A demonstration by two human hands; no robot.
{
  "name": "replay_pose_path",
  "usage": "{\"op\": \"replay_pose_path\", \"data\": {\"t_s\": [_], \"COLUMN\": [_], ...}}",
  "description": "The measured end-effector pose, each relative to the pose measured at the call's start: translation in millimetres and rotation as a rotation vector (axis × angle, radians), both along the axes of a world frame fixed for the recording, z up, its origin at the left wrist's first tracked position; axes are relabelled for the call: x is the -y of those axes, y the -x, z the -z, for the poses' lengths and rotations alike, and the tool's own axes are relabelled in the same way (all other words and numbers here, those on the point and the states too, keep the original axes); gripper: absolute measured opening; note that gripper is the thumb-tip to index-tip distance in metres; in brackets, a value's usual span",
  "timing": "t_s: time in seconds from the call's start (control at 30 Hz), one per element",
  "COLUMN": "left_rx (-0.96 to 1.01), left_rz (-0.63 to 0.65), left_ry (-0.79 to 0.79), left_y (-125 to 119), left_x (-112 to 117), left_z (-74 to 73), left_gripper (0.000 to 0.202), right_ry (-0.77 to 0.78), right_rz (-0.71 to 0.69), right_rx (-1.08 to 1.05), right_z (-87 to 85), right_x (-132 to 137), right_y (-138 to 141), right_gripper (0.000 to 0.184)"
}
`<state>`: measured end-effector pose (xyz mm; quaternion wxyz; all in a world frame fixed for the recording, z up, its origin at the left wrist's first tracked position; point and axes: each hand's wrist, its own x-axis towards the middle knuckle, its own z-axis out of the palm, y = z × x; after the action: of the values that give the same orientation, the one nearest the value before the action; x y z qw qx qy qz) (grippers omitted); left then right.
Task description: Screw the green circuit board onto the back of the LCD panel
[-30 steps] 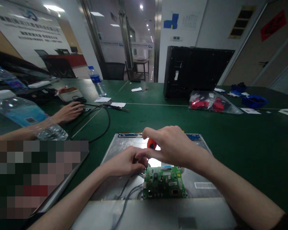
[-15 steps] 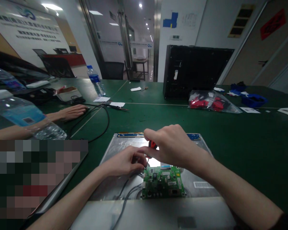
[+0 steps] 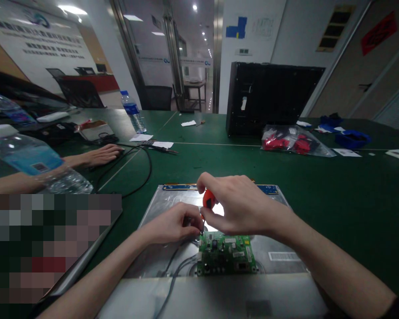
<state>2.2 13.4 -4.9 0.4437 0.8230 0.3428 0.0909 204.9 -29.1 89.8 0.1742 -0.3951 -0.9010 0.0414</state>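
Observation:
My right hand [image 3: 237, 201] grips the red and black handle of a screwdriver [image 3: 209, 199] between thumb and fingers. Its thin shaft points down to the upper left corner of a green circuit board [image 3: 226, 254]. Close to that tip, my left hand [image 3: 177, 223] has its thumb and fingers curled together; whatever they pinch is hidden. The board lies on the metal back of a flat display panel [image 3: 279, 266], with grey cables [image 3: 177, 274] running out from its left side.
A co-worker's hand [image 3: 103, 155] rests on the green table [image 3: 186, 166] at the left, behind a tilted water bottle [image 3: 36, 155]. Beyond the panel stand a black monitor housing [image 3: 272, 95] and a plastic bag of red items [image 3: 294, 142]. A black cable [image 3: 150, 170] loops at left.
The screwdriver handle has turned, and my right thumb and fingers have spread a little around it. My left hand stays in place at the board's corner.

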Motion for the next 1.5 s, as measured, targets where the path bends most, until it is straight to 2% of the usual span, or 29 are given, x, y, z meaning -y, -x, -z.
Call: {"op": "replay_pose_path", "data": {"t_s": [0.1, 0.2, 0.3, 0.37, 0.47, 0.57, 0.67, 0.87, 1.0, 1.13, 1.23, 1.33, 1.5], "left_rx": [0.004, 0.038, 0.02, -0.002, 0.002, 0.02, 0.003, 0.017, 0.042, -0.024, -0.006, 0.024, 0.005], "left_rz": [0.009, 0.012, 0.002, 0.008, 0.021, 0.02, 0.014, 0.015, 0.033, 0.02, 0.035, 0.042, 0.029], "left_ry": [-0.003, 0.005, 0.027, 0.031, 0.021, 0.025, 0.045, 0.005, 0.011, -0.002, -0.025, -0.025, -0.006], "left_y": [-0.3, -1.4, -1.8, -1.4, -0.1, 0.5, 0.1, -0.5, -0.1, -0.4, -0.5, -0.3, 0.0], "left_x": [-0.3, 0.9, 1.7, 1.2, 0.0, -0.2, 0.5, 0.9, 0.9, 0.7, 0.4, 0.5, 0.4], "left_z": [-0.5, -3.4, -4.4, -3.2, -1.0, -1.0, -2.2, -1.9, -1.8, -2.9, -4.0, -4.2, -0.3], "left_gripper": [0.008, 0.005, 0.006, 0.007, 0.007, 0.008, 0.008, 0.005, 0.004, 0.007, 0.004, 0.003, 0.007], "right_ry": [0.013, -0.026, -0.05, -0.032, -0.001, -0.024, -0.041, 0.014, -0.027, -0.012, 0.002, -0.024, 0.024], "right_rz": [-0.014, 0.035, 0.067, 0.034, -0.018, 0.021, 0.051, -0.043, 0.025, 0.013, -0.017, 0.024, -0.026], "right_rx": [-0.001, 0.043, 0.067, 0.041, 0.01, 0.037, 0.051, 0.009, 0.05, 0.025, 0.008, 0.037, 0.015], "right_z": [-2.0, -0.1, 1.2, -0.2, -2.5, -1.4, -0.3, -5.0, -3.2, -2.8, -2.9, -1.9, -4.2], "right_x": [2.0, 0.4, -1.2, -0.7, 0.4, -1.0, -2.3, 2.1, 2.1, 3.0, 3.7, 2.9, 3.8], "right_y": [-0.2, 1.7, 2.7, 1.6, -1.4, -2.4, -1.6, -1.7, -0.4, 0.4, -0.1, 0.2, 0.7], "right_gripper": [0.028, 0.029, 0.025, 0.02, 0.024, 0.03, 0.023, 0.023, 0.029, 0.017, 0.019, 0.025, 0.016]}}
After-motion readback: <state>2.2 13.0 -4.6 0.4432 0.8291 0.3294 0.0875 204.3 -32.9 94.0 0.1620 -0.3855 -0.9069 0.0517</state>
